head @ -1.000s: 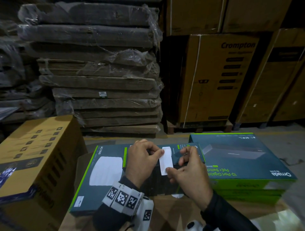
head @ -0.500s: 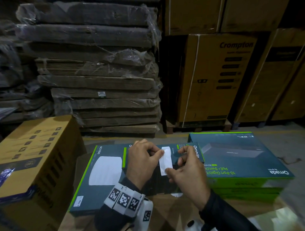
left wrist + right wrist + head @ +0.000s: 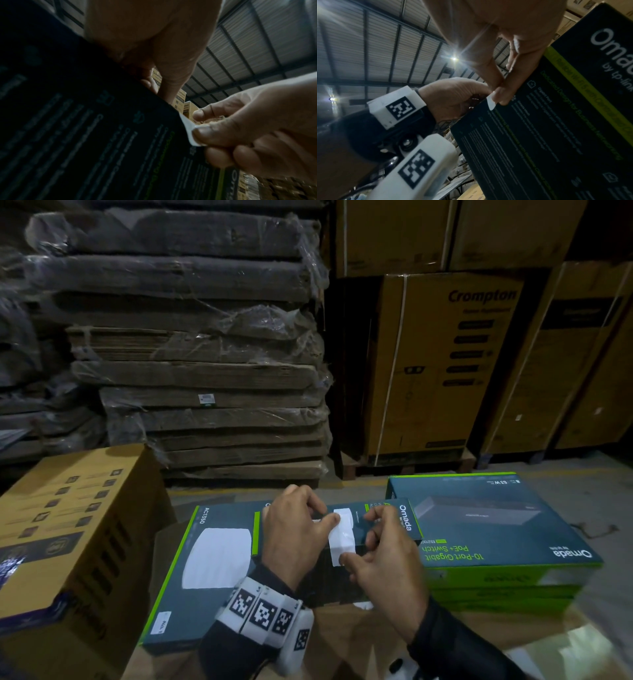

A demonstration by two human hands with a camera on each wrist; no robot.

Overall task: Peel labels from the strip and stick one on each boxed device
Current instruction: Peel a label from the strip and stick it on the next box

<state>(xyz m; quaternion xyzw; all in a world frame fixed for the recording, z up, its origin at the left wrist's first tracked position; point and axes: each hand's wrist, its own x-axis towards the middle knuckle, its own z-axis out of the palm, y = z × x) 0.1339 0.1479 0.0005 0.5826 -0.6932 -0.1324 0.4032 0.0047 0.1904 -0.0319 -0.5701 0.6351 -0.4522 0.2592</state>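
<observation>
Stack of wrapped cardboard [image 3: 191, 371] far behind. Teal device box [image 3: 205, 559] lies near centre, switch box [image 3: 496, 529] at right. Left hand [image 3: 294, 539] and right hand [image 3: 387, 556] both pinch white label strip [image 3: 340, 537] above the teal box.

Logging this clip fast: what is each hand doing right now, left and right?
Left hand: pinches the upper end of the white label against the dark boxed device.
Right hand: thumb and finger pinch the label's lower end.
</observation>
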